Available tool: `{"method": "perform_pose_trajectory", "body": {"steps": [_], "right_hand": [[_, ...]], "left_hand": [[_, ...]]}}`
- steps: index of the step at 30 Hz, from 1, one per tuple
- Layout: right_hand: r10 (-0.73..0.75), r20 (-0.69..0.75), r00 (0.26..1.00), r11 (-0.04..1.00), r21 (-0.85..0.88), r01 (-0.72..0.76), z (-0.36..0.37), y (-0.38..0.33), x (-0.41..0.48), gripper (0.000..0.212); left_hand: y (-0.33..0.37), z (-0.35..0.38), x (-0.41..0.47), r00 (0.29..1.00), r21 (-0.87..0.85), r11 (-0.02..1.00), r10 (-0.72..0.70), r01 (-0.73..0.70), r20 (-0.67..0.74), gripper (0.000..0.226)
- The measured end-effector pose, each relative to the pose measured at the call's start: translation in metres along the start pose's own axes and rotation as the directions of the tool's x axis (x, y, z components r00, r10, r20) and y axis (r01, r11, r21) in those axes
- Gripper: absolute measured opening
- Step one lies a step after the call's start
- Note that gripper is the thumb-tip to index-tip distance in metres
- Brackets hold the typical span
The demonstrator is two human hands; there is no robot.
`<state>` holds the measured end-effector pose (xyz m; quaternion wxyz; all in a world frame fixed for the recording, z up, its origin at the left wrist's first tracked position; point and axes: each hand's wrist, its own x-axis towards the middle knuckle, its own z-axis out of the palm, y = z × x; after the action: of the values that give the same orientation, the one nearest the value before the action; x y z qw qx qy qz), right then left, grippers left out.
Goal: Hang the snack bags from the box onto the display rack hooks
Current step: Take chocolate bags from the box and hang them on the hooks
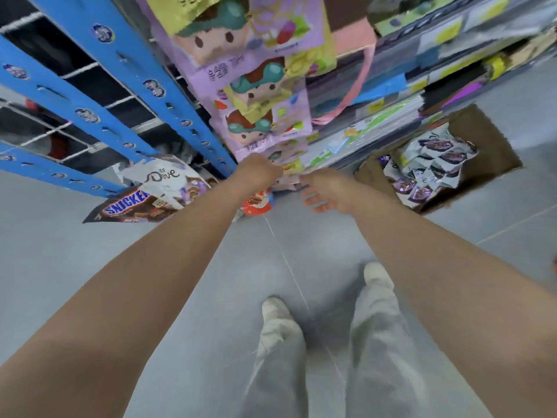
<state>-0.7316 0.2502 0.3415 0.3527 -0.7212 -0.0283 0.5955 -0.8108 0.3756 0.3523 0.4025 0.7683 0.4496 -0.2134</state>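
**Hands at the rack, bags waiting in the box**

The box [488, 146] sits open on the floor. The snack bags [434, 164] lie piled inside it, white and purple and shiny. Far to the left of the box stands the blue rack [126, 73], with a white bag [164, 179] and a brown bag [129, 206] low on it. Between that rack and the box hangs a row of purple bags [241, 86] with cartoon faces.

Both hands reach to the bottom of the purple row, left of the box. The left hand [259, 173] is curled like a fist against the lowest purple bag. Its fingers are hidden, so I cannot tell if its grip is on anything. The right hand [327, 191] is nearer the box. Its grip is apart, with fingers spread and holding nothing.

The bags in the box look light, soft and crinkly. They are likely slippery and may slide if squeezed in the middle. The best place to hold one is probably the flat top edge, beside the hanging hole. That hole is too small to see here.
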Motion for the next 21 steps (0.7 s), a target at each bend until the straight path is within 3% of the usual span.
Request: {"method": "perform_pose_trajectory", "body": {"steps": [3,6,8,10,13,17,21], "right_hand": [[0.033,-0.051,0.998,0.995,0.094,-0.028,-0.074,0.027,0.003,0.013],[0.091,-0.04,0.995,0.969,0.234,-0.079,-0.154,0.055,0.015,0.022],[0.163,-0.114,0.98,0.966,0.221,-0.135,-0.209,0.07,0.025,0.014],[0.207,-0.168,0.964,0.961,0.222,-0.168,-0.263,0.085,0.04,0.025],[0.252,-0.073,0.965,0.938,0.262,-0.226,-0.333,0.109,0.063,0.03],[0.247,-0.277,0.928,0.94,0.299,-0.161,-0.393,0.152,0.11,0.008],[0.367,-0.173,0.914,0.866,0.421,-0.268,-0.422,0.188,0.164,0.017]], "left_hand": [[0.06,0.046,0.015,0.996,0.078,0.993,0.088,-0.09,0.028,0.019],[0.117,0.094,0.037,0.992,0.023,0.992,0.121,-0.122,0.034,0.011],[0.156,0.128,0.058,0.992,0.022,0.993,0.111,-0.113,0.062,0.025],[0.192,0.161,0.084,0.992,0.015,0.995,0.096,-0.098,0.086,0.027],[0.235,0.213,0.128,0.993,0.001,0.998,0.06,-0.061,0.1,0.011],[0.265,0.277,0.188,0.987,0.091,0.992,0.072,-0.085,0.144,0.038],[0.275,0.327,0.244,0.983,0.226,0.969,0.057,-0.096,0.174,0.04]]}}
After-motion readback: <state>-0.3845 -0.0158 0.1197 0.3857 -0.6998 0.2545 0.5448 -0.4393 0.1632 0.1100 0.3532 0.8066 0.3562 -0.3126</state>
